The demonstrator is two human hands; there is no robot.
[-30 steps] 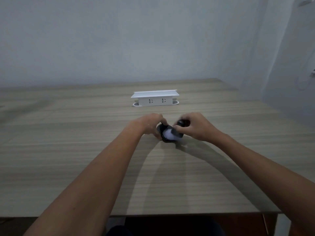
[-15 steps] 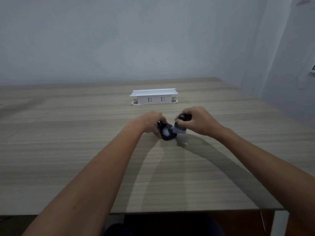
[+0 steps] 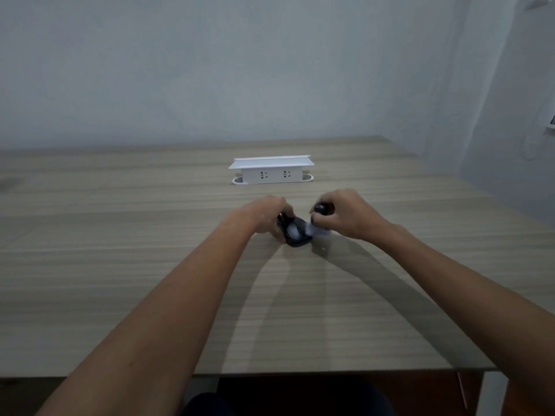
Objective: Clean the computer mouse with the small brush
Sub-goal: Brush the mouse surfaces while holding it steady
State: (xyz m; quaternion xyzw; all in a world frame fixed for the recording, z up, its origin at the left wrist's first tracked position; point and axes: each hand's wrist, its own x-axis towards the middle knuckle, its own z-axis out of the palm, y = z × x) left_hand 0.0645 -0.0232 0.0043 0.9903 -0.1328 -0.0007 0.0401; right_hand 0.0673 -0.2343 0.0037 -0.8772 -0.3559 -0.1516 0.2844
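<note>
A black computer mouse (image 3: 295, 233) rests on the wooden table (image 3: 150, 265), a little beyond its middle. My left hand (image 3: 267, 216) grips the mouse from its left side, fingers curled over its far end. My right hand (image 3: 345, 216) is closed around a small brush: the dark handle knob (image 3: 321, 209) sticks out above the fingers, and the pale, blurred bristles (image 3: 319, 231) sit at the right edge of the mouse. Most of the brush is hidden inside the fist.
A white socket box (image 3: 271, 171) with two outlets stands on the table behind my hands. Grey walls close the back and the right side. The table's near edge (image 3: 330, 370) runs just in front of my body.
The brush bristles swept from on top of the mouse off to its right side. My right hand shifted slightly right. My left hand kept its hold on the mouse.
</note>
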